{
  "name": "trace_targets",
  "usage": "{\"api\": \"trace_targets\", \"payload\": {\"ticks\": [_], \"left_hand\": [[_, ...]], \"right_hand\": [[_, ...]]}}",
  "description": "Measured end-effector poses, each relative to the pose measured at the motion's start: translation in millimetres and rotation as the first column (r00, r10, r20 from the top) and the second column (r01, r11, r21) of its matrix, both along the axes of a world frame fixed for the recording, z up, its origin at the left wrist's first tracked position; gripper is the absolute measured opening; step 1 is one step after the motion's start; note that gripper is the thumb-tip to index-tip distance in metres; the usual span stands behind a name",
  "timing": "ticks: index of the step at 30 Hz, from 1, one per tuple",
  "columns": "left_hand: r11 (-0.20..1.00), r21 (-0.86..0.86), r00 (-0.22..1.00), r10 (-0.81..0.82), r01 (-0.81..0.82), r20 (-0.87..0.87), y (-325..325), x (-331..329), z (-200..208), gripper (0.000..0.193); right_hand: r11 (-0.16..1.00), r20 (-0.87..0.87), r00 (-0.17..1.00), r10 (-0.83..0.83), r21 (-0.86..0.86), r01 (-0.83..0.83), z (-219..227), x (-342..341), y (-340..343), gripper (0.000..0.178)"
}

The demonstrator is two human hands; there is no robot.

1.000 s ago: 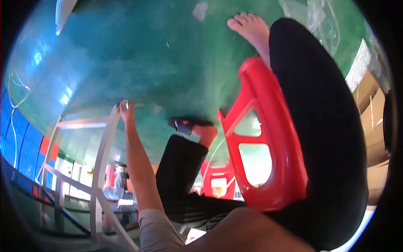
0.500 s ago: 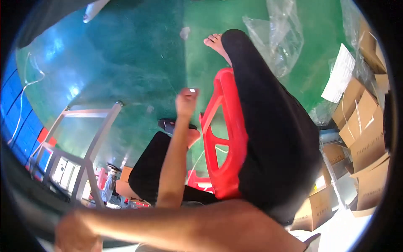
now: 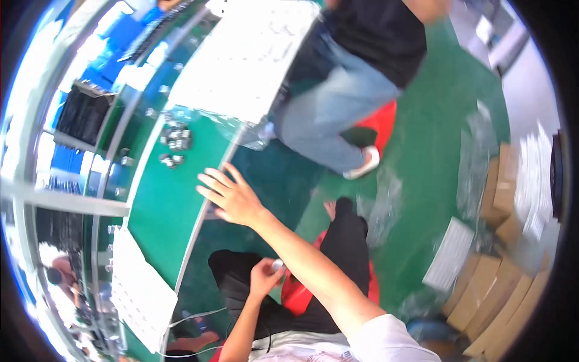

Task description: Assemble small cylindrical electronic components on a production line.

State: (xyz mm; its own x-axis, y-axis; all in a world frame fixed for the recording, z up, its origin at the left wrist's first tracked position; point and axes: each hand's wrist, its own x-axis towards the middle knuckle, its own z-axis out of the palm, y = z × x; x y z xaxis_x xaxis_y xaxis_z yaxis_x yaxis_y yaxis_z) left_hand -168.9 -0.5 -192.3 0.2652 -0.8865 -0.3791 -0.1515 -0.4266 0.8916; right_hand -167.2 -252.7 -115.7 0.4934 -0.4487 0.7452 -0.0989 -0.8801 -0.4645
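Observation:
My left hand [image 3: 264, 279] is above my lap, fingers closed on a small whitish round part [image 3: 277, 265] whose kind I cannot make out. My right hand [image 3: 236, 198] reaches across my body to the front edge of the green-topped workbench [image 3: 163, 205]. Its fingers are spread and nothing shows in them. Beyond those fingertips, a cluster of small metal parts [image 3: 176, 139] lies on the green top. A large white sheet or tray [image 3: 247, 60] covers the bench's far end, and another white tray [image 3: 137, 286] rests nearer to me at the left.
Another person in jeans [image 3: 338, 108] sits at the bench ahead, on a red stool [image 3: 383, 123]. Cardboard boxes [image 3: 488, 295], a white printed sheet [image 3: 449, 250] and clear plastic film [image 3: 386, 205] lie on the right. A metal frame bar [image 3: 66, 200] crosses at the left.
The view has swung from the floor up to the bench. My right hand has gone from the lower left out to the bench edge, fingers now spread. My left hand keeps its small part.

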Motion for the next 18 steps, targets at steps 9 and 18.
{"api": "trace_targets", "payload": {"ticks": [9,18], "left_hand": [[0.887,0.398,0.952,-0.292,0.234,0.091,49,-20,-92,0.055],[0.78,0.626,0.986,0.115,-0.014,-0.12,68,-75,-190,0.059]], "right_hand": [[0.958,0.055,0.979,-0.197,-0.202,0.204,-37,37,-1,0.064],[0.981,-0.038,0.984,-0.175,-0.088,0.171,-23,29,18,0.055]]}}
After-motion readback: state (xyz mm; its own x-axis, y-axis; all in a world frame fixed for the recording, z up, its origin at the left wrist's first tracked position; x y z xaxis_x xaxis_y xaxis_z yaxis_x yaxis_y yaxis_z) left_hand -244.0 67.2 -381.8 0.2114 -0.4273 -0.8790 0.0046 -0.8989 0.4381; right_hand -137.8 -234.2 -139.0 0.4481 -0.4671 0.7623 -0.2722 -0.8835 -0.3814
